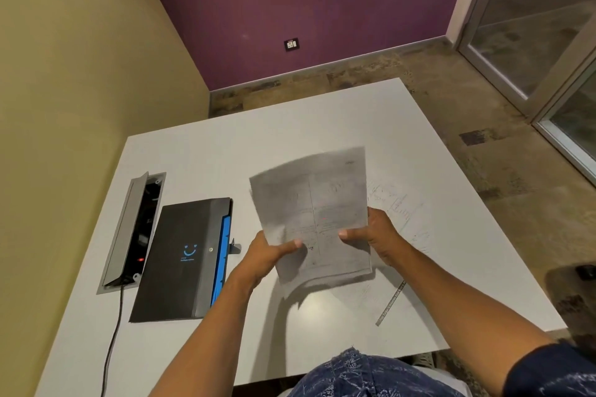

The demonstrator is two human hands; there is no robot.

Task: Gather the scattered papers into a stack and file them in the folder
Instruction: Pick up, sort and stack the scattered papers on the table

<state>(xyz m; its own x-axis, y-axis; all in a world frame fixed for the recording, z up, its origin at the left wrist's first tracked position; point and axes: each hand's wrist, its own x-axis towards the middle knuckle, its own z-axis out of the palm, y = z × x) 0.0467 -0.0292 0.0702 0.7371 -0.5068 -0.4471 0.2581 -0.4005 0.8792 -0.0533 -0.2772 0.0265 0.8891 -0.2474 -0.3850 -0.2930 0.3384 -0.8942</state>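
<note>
Here both hands, left (269,255) and right (375,234), grip the papers (314,213) (blurred) above the table (322,119), folder (183,261) beside.

Both hands (271,255) grip papers (314,213) (folder (183,259) left).

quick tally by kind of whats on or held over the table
Paper stack, held by left hand and right hand: 1
Black folder: 1
Ruler: 1
Open cable box set in the table: 1
Total: 4
</note>
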